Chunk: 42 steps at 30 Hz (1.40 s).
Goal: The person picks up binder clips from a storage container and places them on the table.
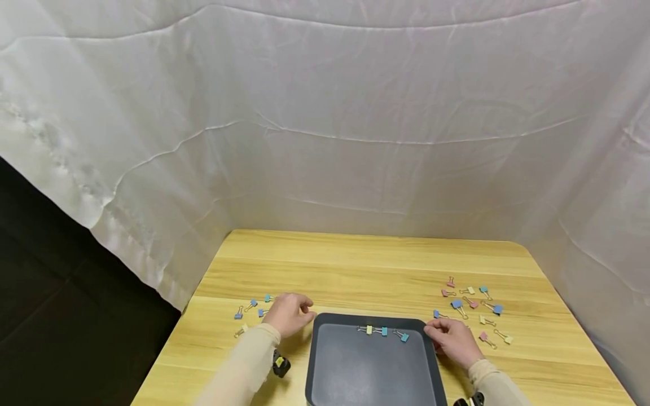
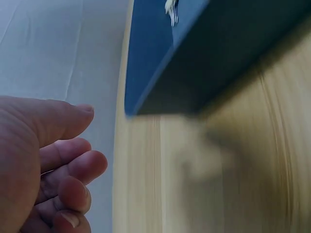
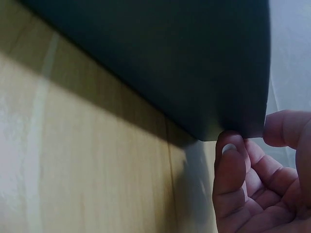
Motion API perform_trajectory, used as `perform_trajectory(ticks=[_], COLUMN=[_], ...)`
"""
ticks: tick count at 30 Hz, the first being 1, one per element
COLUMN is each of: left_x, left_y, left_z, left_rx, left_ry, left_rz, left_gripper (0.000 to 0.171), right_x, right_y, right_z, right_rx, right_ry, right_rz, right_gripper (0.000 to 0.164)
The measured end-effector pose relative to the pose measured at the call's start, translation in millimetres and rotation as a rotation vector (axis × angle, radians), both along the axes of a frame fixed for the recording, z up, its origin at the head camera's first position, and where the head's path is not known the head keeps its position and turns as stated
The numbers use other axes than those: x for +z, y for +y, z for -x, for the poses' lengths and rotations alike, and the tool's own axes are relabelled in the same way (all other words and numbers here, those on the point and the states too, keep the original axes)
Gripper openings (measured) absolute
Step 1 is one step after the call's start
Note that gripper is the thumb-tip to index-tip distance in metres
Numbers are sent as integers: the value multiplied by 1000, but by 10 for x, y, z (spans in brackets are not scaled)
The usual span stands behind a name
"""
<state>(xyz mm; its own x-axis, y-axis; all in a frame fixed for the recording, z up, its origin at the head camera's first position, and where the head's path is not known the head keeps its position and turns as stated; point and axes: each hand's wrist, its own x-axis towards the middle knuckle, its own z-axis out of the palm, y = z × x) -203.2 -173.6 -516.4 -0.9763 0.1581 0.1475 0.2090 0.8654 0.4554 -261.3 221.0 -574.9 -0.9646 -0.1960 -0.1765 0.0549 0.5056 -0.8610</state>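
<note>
A dark grey rectangular tray (image 1: 373, 369) lies at the front of the table, with three small binder clips inside along its far side: a yellow clip (image 1: 369, 330), a teal clip (image 1: 384, 331) and another teal clip (image 1: 404, 338). My right hand (image 1: 454, 341) pinches the tray's far right corner, thumb at the rim and fingers against the wall below, as the right wrist view shows. Beside the far left corner is my left hand (image 1: 290, 316), its fingers loosely bent and nothing in them. In the left wrist view a gap separates the left fingertips (image 2: 95, 162) from the tray wall (image 2: 182, 82).
Several blue, teal and yellow binder clips (image 1: 253, 303) lie on the wooden table (image 1: 355, 270) left of my left hand. A larger scatter of pink, yellow, blue and teal clips (image 1: 472, 303) spreads beyond my right hand. Pale cloth (image 1: 381, 141) hangs behind and at both sides.
</note>
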Motion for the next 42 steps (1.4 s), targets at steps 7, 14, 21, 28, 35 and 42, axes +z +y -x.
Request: perform_trajectory(ticks=[7,14,21,28,35,42], left_x=[-45,-129,-187,-268,-380,-359], left_y=[391,715,997,1236,1380,1455], left_z=[79,154,222,238,225,216], left_rx=[-75,-138,-174,-226,-203,-308], left_ry=[-16,-28,-58,-18,-15,-67], left_rz=[24,125,219,408,460,376], left_gripper=[24,23,23,22,30,5], right_x=[-1,-5,-11,-21,-71,-61], right_y=[-7,-6,-6,2,0,7], right_z=[2,4,11,5,33,33], right_rx=[-8,-10,-7,-6,-3,-1], right_ry=[-8,-7,-5,-18,-12,-18], right_rz=[5,1,-2,7,8,10], right_gripper=[22,22,24,26,23,24])
